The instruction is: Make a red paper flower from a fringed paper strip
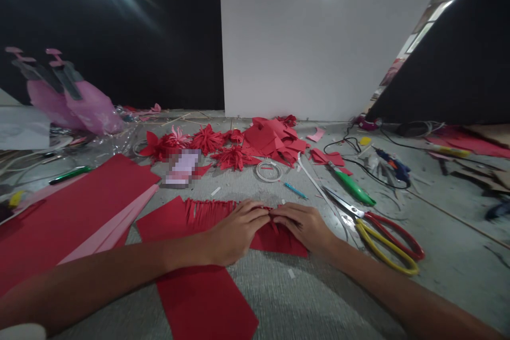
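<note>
A strip of red paper point(187, 219) with a fringe cut along its far edge lies on the grey floor in front of me. My left hand point(235, 231) and my right hand point(305, 223) meet over its right end, fingertips pressed together and pinching the fringed paper there. A second red sheet point(203, 300) lies nearer me, partly under my left forearm. Red-and-yellow-handled scissors point(382, 236) rest just right of my right hand.
Finished red paper flowers point(207, 141) and a heap of red scraps point(274, 141) lie further back, with a tape roll point(268, 171), a blue pen point(295, 190), a green-handled tool point(353, 186) and a glue gun point(392, 164). Large red and pink sheets point(75, 212) cover the left.
</note>
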A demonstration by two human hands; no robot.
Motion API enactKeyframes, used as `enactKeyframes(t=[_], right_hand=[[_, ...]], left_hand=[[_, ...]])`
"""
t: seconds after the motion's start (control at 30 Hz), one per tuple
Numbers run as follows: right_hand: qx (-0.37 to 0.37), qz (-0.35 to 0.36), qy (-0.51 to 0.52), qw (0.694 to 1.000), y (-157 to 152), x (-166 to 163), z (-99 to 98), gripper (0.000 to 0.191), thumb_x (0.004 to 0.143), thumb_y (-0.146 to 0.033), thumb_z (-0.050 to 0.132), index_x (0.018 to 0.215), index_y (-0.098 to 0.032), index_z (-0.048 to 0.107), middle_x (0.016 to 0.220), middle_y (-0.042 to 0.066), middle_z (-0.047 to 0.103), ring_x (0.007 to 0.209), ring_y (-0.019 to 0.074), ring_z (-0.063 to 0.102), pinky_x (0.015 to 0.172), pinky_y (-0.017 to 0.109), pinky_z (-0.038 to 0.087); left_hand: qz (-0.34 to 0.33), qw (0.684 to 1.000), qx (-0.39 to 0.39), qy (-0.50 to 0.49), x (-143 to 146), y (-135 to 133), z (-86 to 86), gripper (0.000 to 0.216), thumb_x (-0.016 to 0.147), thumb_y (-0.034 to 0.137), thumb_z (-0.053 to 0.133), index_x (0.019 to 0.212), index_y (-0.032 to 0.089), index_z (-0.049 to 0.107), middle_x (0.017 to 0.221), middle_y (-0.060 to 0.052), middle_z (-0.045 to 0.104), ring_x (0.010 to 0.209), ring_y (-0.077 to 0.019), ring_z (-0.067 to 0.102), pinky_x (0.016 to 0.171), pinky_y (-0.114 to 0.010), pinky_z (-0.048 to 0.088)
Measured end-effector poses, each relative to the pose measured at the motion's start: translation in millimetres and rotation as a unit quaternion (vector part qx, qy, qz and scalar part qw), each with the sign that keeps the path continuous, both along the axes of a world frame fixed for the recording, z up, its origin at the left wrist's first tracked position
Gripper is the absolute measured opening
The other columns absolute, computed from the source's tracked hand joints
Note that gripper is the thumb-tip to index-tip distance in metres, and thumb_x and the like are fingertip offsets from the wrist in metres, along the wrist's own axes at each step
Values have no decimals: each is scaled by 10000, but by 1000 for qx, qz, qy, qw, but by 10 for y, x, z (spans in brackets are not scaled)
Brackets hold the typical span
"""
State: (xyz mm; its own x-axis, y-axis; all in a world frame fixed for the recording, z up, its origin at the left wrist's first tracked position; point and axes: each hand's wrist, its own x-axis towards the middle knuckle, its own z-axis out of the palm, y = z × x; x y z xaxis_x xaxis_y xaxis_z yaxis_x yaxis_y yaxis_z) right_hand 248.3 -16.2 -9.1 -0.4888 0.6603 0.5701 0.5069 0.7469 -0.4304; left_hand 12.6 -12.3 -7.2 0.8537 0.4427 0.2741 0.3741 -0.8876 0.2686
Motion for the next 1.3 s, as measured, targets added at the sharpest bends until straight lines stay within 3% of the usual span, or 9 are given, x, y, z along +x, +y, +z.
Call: enactKeyframes(t=[0.4, 0.6, 0.97, 1.3], right_hand=[[11, 7, -14, 1000, 17, -1, -40, 240, 999, -220, 455, 995, -188, 693, 866, 63, 712, 780, 163, 684, 709, 288, 592], [30, 17, -12, 999, 27, -11, -37, 243, 998, -228, 456, 1076, -191, 683, 887, 68, 711, 783, 163, 682, 703, 289, 602], [11, -14, -43, 999, -6, 12, -41, 256, 999, -178, 416, 1015, -193, 671, 888, 73, 702, 802, 181, 674, 731, 306, 592], [62, -44, -51, 996, 22, 13, -76, 195, 990, -215, 481, 935, -193, 667, 840, 59, 715, 754, 178, 649, 723, 346, 553]], left_hand=[[-15, 1000, 11, 8, -3, 4, -13, 612, 819, 34, 464, 1420, 129, 411, 1398, -121, 525, 1423, -277, 311, 1187, -496, 264], [-3, 1000, 12, 16, 3, 4, -34, 612, 802, 13, 456, 1407, 94, 415, 1411, -127, 509, 1416, -266, 329, 1209, -472, 228], [-6, 1000, 5, 1, -6, 0, -26, 627, 807, 12, 453, 1422, 119, 400, 1405, -123, 520, 1418, -258, 325, 1199, -488, 243], [-4, 1000, 11, 2, -1, 2, -46, 592, 824, 21, 445, 1409, 111, 419, 1398, -134, 525, 1403, -258, 352, 1198, -490, 238]])
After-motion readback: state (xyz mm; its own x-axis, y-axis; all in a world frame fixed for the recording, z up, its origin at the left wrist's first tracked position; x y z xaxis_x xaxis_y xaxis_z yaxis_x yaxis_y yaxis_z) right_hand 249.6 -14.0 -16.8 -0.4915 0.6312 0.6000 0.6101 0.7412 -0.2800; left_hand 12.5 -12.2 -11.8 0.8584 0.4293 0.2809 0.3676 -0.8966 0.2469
